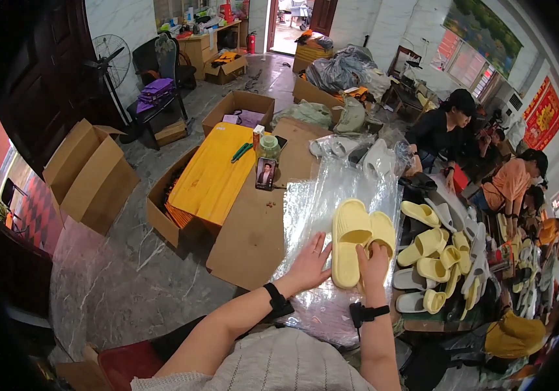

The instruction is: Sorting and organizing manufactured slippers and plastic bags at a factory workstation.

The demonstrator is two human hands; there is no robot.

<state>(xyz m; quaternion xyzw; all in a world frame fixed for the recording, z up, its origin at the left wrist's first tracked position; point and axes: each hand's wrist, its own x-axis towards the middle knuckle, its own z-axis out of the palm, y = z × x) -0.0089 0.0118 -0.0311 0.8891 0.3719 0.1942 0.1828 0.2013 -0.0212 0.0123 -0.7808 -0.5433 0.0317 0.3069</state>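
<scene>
Two pale yellow slide slippers, a left one [349, 241] and a right one [383, 228], lie side by side on a stack of clear plastic bags [302, 202] in front of me. My right hand [374, 264] grips the right slipper at its foot opening, the fingertips partly hidden under the strap. The left slipper overlaps it slightly. My left hand [308, 262] rests on the plastic, fingers stretched out, close beside the left slipper's outer edge. It holds nothing. Both wrists wear black bands.
Many yellow and grey slippers [426, 244] are piled at my right. Beyond the bags are a propped phone [265, 174], a jar [269, 147], green-handled cutters [241, 152] and a yellow board [211, 176]. Cardboard boxes [90, 176] stand left. Several people [445, 127] work at the right.
</scene>
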